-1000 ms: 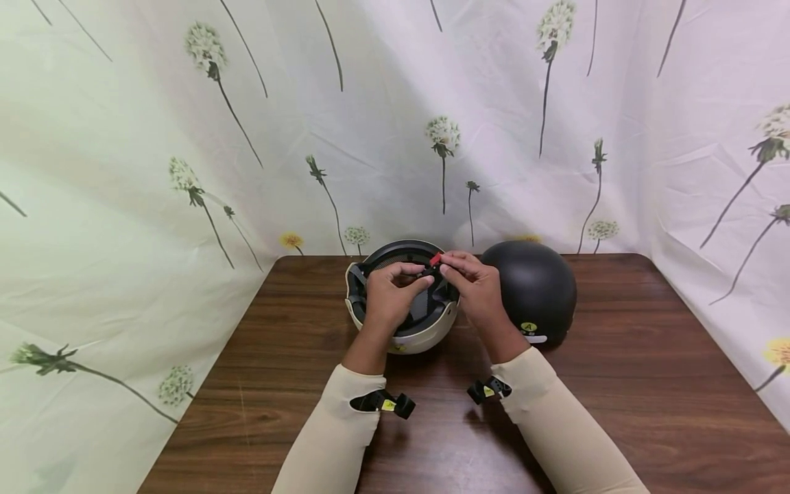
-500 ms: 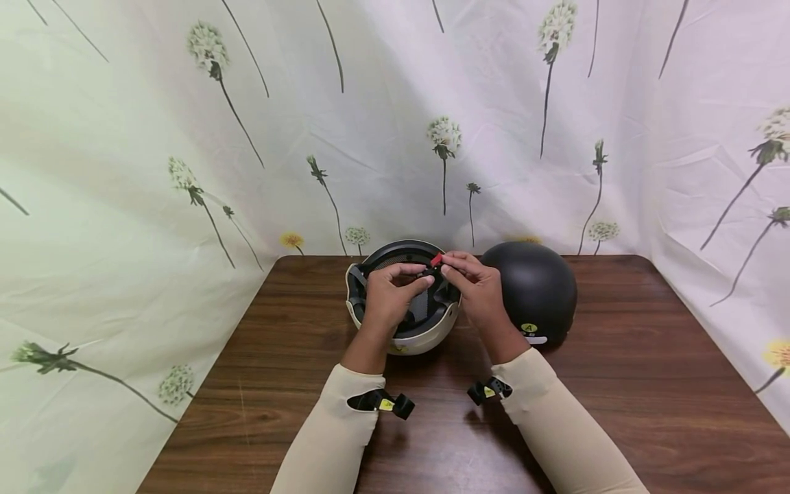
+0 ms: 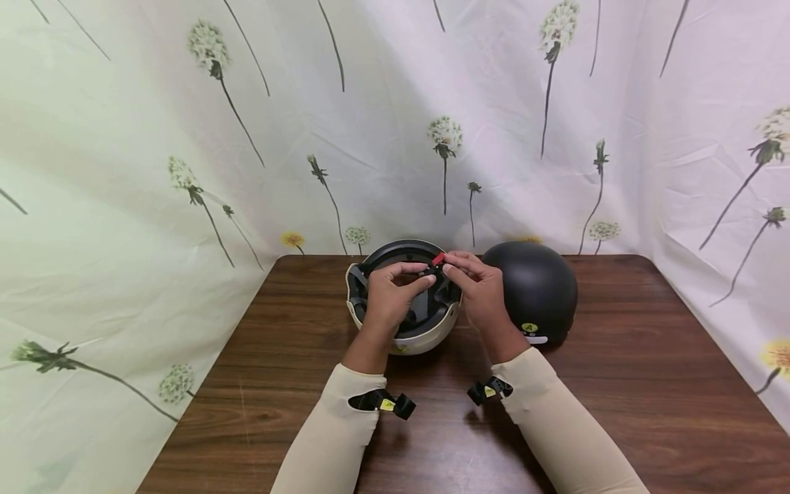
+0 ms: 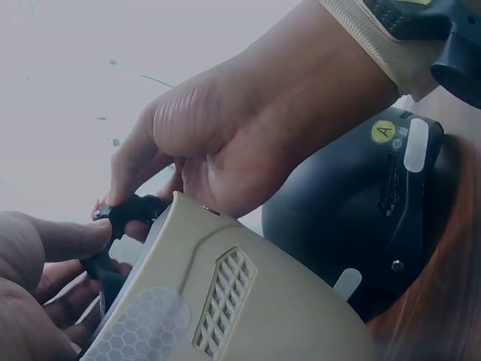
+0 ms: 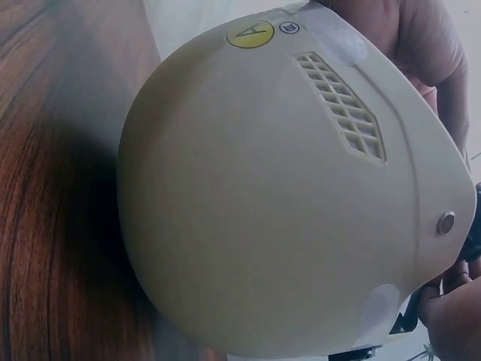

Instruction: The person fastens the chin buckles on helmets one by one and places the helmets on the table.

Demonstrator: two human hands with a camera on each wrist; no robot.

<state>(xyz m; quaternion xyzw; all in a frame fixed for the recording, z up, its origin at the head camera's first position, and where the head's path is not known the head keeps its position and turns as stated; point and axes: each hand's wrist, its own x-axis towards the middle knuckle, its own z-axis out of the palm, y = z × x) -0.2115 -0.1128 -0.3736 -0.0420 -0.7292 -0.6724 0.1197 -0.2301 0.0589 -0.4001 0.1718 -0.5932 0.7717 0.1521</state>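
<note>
A cream helmet (image 3: 426, 342) lies upside down on the wooden table, its dark padded inside facing up. Over its opening, my left hand (image 3: 387, 302) pinches the black chin strap buckle (image 4: 124, 214) between thumb and fingers. My right hand (image 3: 484, 289) meets it from the other side, fingertips pinching the buckle by its red tab (image 3: 438, 259). In the left wrist view the black strap runs down from the buckle along the helmet's rim. The right wrist view is mostly filled by the cream shell, with the fingers partly hidden behind its edge.
A black helmet (image 3: 532, 288) rests dome up just right of the cream one, close to the right forearm. The brown table (image 3: 629, 384) ends at a back edge against a white curtain (image 3: 395, 123) printed with dandelions.
Both hands stay almost in place over the cream helmet, with only a slight shift of the fingers and the red tab to the right. Both helmets keep their places.
</note>
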